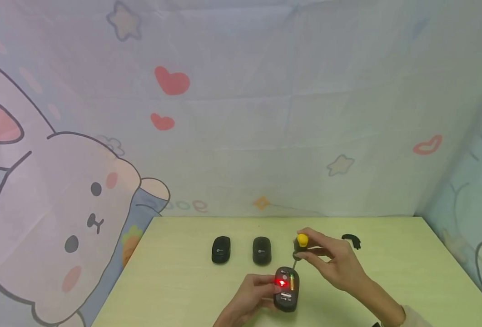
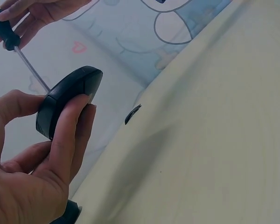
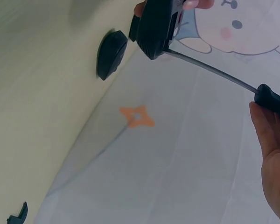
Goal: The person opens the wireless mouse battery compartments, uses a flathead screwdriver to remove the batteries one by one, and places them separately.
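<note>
A black computer mouse (image 1: 286, 303) is held above the table in my left hand (image 1: 252, 297), its underside facing the head camera. A red light glows on it, and a battery (image 1: 292, 282) lies in its uncovered compartment. My left fingers and thumb grip the mouse by its sides. My right hand (image 1: 339, 262) pinches the handle of a screwdriver (image 1: 300, 247), dark with a yellow end. Its thin metal shaft (image 3: 210, 69) reaches down to the mouse's edge near the battery compartment. In the left wrist view the tip is hidden behind the mouse (image 2: 60, 105).
Two more black mice, one on the left (image 1: 221, 250) and one in the middle (image 1: 261, 250), stand on the pale yellow table (image 1: 175, 281). Behind my right hand lies a small curved black cover (image 1: 352, 240). A printed cloth (image 1: 241, 113) hangs along the table's back edge.
</note>
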A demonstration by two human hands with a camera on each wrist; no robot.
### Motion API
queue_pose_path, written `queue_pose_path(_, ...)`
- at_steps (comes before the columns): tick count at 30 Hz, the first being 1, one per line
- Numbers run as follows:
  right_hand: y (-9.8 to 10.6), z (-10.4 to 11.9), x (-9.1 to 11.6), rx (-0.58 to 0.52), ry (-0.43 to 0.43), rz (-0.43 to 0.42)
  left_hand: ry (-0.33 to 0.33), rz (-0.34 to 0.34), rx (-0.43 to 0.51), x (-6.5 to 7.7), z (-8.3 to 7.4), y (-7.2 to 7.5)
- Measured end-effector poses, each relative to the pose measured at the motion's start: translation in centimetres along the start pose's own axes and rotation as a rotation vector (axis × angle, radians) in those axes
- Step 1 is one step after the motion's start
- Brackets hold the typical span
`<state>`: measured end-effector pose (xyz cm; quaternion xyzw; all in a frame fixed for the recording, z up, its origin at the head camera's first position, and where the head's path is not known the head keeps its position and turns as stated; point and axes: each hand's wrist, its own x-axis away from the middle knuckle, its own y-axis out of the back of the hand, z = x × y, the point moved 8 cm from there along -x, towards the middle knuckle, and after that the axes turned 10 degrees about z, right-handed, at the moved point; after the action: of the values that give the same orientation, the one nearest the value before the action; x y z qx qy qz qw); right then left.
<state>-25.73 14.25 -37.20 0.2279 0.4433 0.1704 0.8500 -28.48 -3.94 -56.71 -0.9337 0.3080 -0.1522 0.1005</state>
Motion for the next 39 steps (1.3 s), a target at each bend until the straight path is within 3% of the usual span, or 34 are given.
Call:
queue_pose_path(6,0.4,-0.3,0.4,0.019,-0.042,-0.023,-0.006,-0.007,-0.03,0.2,-0.2,-0.4)
queue_pose_path(11,0.6,-1.0,0.7,0.049,-0.047,-0.058,-0.017,0.025,-0.051,0.5,-0.1,-0.7)
queue_pose_path(20,0.6,-2.4,0.5,0.031,-0.146,-0.064,-0.039,0.032,-0.065,1.0,-0.6,-0.8)
queue_pose_path(29,0.9,-2.3,0.6,0.039,-0.134,-0.117,-0.041,0.015,-0.063,0.8,-0.2,-1.0)
queue_pose_path(39,1.3,-4.9,1.5,-0.054,-0.294,-0.121,-0.036,0.063,-0.068,1.2,0.1,-1.4)
